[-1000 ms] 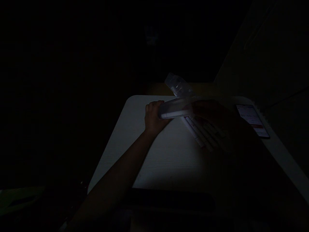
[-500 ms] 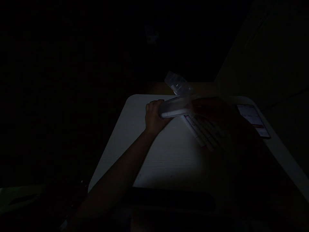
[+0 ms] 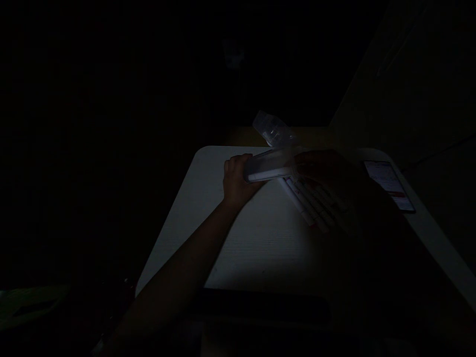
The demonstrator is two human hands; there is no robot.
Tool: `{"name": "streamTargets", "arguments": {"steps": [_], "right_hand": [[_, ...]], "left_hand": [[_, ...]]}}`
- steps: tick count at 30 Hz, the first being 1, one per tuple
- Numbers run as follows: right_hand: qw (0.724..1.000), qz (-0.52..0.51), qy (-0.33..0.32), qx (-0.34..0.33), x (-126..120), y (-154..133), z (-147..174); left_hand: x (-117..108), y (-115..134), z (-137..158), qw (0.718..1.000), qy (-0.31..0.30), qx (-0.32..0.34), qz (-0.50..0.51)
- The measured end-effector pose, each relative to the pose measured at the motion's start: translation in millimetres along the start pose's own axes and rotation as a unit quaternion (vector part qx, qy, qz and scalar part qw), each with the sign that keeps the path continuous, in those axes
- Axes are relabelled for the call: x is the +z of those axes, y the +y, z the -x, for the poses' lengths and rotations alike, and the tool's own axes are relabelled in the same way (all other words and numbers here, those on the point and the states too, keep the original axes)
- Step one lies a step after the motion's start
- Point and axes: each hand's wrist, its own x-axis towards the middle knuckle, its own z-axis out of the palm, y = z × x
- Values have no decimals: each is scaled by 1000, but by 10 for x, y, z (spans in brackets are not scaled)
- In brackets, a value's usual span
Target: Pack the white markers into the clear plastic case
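Note:
The scene is very dark. My left hand (image 3: 235, 179) is wrapped round the left end of a clear plastic case (image 3: 268, 164) with something white along its lower side. At the other end my right hand (image 3: 316, 163) lies in deep shadow; its fingers seem to touch the case, but their pose is hard to read. Below and behind the case lie several white pens, possibly markers (image 3: 305, 206), side by side, at least one with a red end. A crumpled clear plastic wrapper (image 3: 273, 130) sticks up past the table's far edge.
The white table (image 3: 178, 213) has rounded corners. A phone with a lit screen (image 3: 389, 186) lies near its right edge. A dark bar (image 3: 260, 305) runs along the near edge. Something green (image 3: 33, 302) shows at the lower left.
Both hands and the case stay almost where they were. The picture has become slightly darker, and the view has shifted a little.

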Motion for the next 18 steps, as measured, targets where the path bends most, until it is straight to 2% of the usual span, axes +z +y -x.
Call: {"name": "streamTargets", "arguments": {"steps": [6, 18], "right_hand": [[999, 4, -1, -39, 11, -1, 17], [998, -6, 16, -58, 37, -38, 23]], "left_hand": [[-14, 13, 4, 1000, 1, -5, -4], [-26, 37, -3, 1000, 7, 3, 10]]}}
